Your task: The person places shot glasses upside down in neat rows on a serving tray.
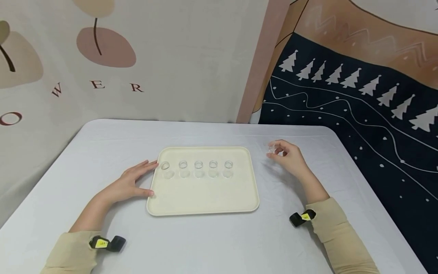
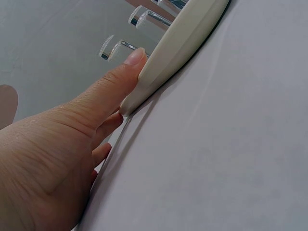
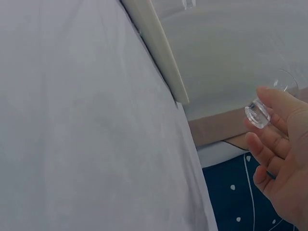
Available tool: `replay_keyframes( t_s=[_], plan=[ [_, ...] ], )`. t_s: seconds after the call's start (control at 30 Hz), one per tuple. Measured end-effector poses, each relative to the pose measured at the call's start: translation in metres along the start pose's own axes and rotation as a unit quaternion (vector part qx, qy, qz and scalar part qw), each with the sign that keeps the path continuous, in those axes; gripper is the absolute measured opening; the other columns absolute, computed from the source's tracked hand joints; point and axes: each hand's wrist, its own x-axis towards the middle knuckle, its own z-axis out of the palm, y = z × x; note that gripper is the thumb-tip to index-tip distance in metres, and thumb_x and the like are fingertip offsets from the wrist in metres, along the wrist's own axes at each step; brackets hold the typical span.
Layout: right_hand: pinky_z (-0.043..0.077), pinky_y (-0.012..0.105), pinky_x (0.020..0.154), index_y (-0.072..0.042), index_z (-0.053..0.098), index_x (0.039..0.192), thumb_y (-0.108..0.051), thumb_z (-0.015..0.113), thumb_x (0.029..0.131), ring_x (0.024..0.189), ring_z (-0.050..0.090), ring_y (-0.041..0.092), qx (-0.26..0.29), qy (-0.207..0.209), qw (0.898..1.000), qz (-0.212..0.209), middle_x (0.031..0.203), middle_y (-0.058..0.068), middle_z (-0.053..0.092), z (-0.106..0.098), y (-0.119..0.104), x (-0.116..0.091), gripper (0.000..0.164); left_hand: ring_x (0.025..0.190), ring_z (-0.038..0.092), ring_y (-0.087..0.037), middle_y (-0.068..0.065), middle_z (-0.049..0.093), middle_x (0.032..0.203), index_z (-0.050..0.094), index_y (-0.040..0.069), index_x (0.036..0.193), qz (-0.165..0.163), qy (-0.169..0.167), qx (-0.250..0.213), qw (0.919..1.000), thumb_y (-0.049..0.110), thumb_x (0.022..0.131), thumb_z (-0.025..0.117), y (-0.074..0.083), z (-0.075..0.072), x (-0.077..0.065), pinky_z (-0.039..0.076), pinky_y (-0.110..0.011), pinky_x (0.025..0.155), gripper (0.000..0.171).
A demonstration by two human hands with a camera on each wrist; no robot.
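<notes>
A cream tray (image 1: 205, 198) lies on the white-covered table, and several small clear glass cups (image 1: 199, 169) stand in a row across its far half. My left hand (image 1: 128, 184) rests against the tray's left edge, its fingers spread and fairly straight. In the left wrist view, the thumb (image 2: 136, 57) touches the tray rim close to the nearest cups. To the right of the tray, my right hand (image 1: 287, 155) pinches another small clear glass cup (image 1: 271, 148) between thumb and fingers. The right wrist view shows that cup's thick base (image 3: 257, 114) and its round rim.
A white cloth (image 1: 205, 243) covers the table. Behind it hangs a pale printed curtain (image 1: 191, 68), with a dark cloth with white trees (image 1: 328, 99) at the right. Each sleeve carries a small black wrist camera (image 1: 118, 243).
</notes>
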Motion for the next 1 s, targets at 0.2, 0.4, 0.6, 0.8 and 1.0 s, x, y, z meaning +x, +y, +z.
replay_keyframes(
  t_s=[0.2, 0.4, 0.6, 0.8, 1.0],
  plan=[
    [0.039, 0.028, 0.068, -0.008, 0.068, 0.116, -0.023, 0.074, 0.086, 0.083, 0.052, 0.015, -0.003, 0.003, 1.0, -0.023, 0.098, 0.005, 0.067, 0.0, -0.005, -0.003, 0.034, 0.137, 0.013, -0.05, -0.021, 0.027, 0.152, 0.038, 0.009, 0.147, -0.004, -0.001, -0.001, 1.0, 0.041, 0.068, 0.084, -0.001, 0.0, 0.0, 0.008, -0.075, 0.098, 0.096],
    [0.041, 0.027, 0.07, -0.008, 0.068, 0.118, -0.015, 0.072, 0.088, 0.082, 0.051, 0.016, -0.006, 0.013, 0.998, -0.064, 0.099, 0.006, 0.067, 0.001, -0.012, -0.004, 0.031, 0.137, 0.012, -0.05, -0.022, 0.025, 0.153, 0.038, 0.009, 0.147, 0.002, -0.002, -0.003, 1.0, 0.04, 0.069, 0.084, -0.002, 0.0, -0.001, 0.008, -0.073, 0.1, 0.095],
    [0.041, 0.025, 0.069, -0.006, 0.07, 0.114, -0.012, 0.074, 0.085, 0.083, 0.053, 0.016, -0.007, 0.023, 0.997, -0.075, 0.101, 0.007, 0.067, 0.003, -0.017, -0.005, 0.03, 0.137, 0.013, -0.051, -0.023, 0.024, 0.153, 0.038, 0.009, 0.147, 0.004, -0.002, -0.002, 1.0, 0.04, 0.07, 0.083, 0.0, -0.001, -0.001, 0.008, -0.073, 0.1, 0.094],
    [0.041, 0.032, 0.07, -0.002, 0.069, 0.113, -0.011, 0.078, 0.081, 0.083, 0.054, 0.022, 0.012, 0.027, 0.997, -0.072, 0.102, 0.012, 0.067, 0.008, -0.028, -0.008, 0.035, 0.137, 0.013, -0.05, -0.023, 0.025, 0.153, 0.038, 0.008, 0.146, 0.005, -0.003, -0.003, 1.0, 0.04, 0.07, 0.084, 0.001, -0.001, -0.001, 0.008, -0.073, 0.1, 0.094],
    [0.041, 0.035, 0.069, -0.001, 0.069, 0.11, -0.005, 0.078, 0.079, 0.081, 0.055, 0.025, 0.032, 0.023, 0.996, -0.079, 0.098, 0.013, 0.067, 0.018, -0.034, -0.01, 0.032, 0.137, 0.012, -0.052, -0.023, 0.023, 0.153, 0.038, 0.01, 0.147, -0.001, -0.003, -0.004, 1.0, 0.041, 0.07, 0.083, -0.001, -0.001, -0.002, 0.008, -0.074, 0.098, 0.095]
  ],
)
